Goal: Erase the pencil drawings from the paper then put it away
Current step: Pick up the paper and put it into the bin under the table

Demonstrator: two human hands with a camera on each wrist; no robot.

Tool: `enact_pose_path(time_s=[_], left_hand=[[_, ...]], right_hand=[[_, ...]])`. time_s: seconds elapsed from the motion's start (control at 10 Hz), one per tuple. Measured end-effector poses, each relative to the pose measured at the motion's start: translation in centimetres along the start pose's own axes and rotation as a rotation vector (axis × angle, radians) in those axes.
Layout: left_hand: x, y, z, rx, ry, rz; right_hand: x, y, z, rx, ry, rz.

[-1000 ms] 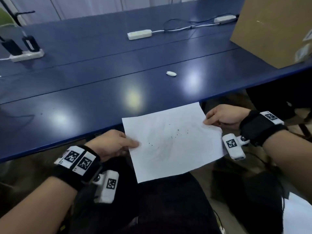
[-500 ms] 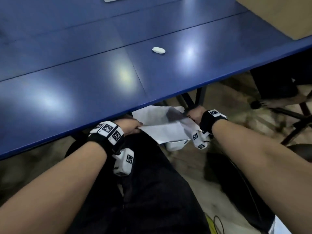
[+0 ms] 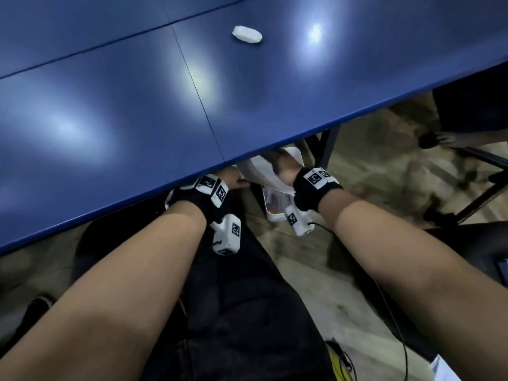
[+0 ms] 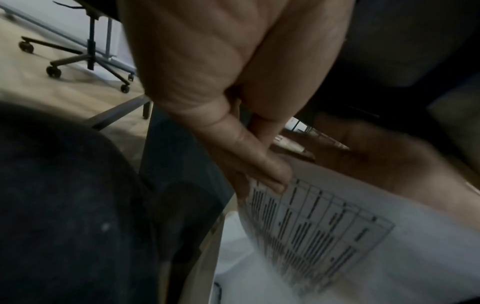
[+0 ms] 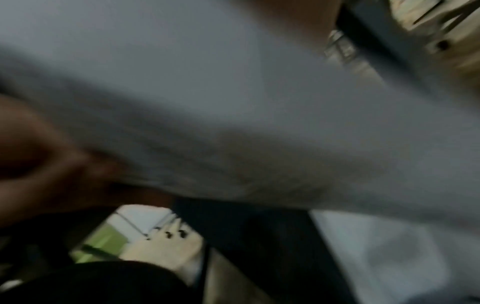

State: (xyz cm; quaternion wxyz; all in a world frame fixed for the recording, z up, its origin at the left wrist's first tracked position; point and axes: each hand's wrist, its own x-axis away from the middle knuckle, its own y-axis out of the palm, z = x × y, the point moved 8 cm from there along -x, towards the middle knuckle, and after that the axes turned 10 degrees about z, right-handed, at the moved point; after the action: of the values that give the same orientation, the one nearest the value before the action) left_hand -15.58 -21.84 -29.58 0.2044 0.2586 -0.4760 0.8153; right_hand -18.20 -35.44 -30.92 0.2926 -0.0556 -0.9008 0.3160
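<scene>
The left hand [image 4: 233, 115] reaches under the near edge of the blue tabletop [image 3: 137, 111] and pinches the edge of the paper [image 4: 363, 236] between thumb and fingers [image 4: 270, 176]; the wrist view shows the thumb pressed onto the sheet's corner with the fingers behind it. The side of the paper facing that camera carries a printed table of dark lines and cells. The right hand [image 3: 286, 169] is also below the tabletop edge, just beside the left one, with its back turned up and the white sheet bent around it. Its fingers are hidden under the tabletop in the head view, and the right wrist view is too blurred to read, so I cannot tell how that hand is holding the paper or whether its fingers are curled. The paper itself sits between the two hands, under the tabletop and above the person's dark-clothed lap [image 3: 247, 312], curved rather than flat. Just below the right wrist a white container [image 3: 272, 207] stands on the floor [image 3: 384, 166], with the sheet hanging over it. On the tabletop, well apart from the hands, a small white oval eraser [image 3: 246, 34] lies alone.
</scene>
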Motion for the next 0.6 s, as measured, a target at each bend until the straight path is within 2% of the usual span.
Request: enact_pose_path(time_s=[0.1,0.2,0.3,0.4,0.5,0.6], left_hand=[[-0.6,0.1,0.5,-0.007,0.058,0.010],[-1.0,1.5,0.0,-0.217,0.143,-0.017],[-2.7,3.3,-0.4,-0.340,0.259,-0.039],[-3.1,3.2,-0.4,-0.356,0.223,-0.040],[-2.3,3.1,0.5,-0.329,0.204,-0.050],[-1.5,2.5,1.6,-0.309,0.277,-0.045]], right_hand=[[3.9,1.7,-3.2,-0.477,-0.012,-0.116],[3.1,4.4,-1.6,-0.484,-0.035,-0.253],[-0.7,6.0,3.9,-0.324,0.084,-0.291],[-1.6,4.1,5.5,-0.075,0.122,-0.279],[-1.4,0.3,0.6,-0.125,-0.179,-0.049],[-0.8,0.8,-1.2,-0.213,-0.344,-0.039]])
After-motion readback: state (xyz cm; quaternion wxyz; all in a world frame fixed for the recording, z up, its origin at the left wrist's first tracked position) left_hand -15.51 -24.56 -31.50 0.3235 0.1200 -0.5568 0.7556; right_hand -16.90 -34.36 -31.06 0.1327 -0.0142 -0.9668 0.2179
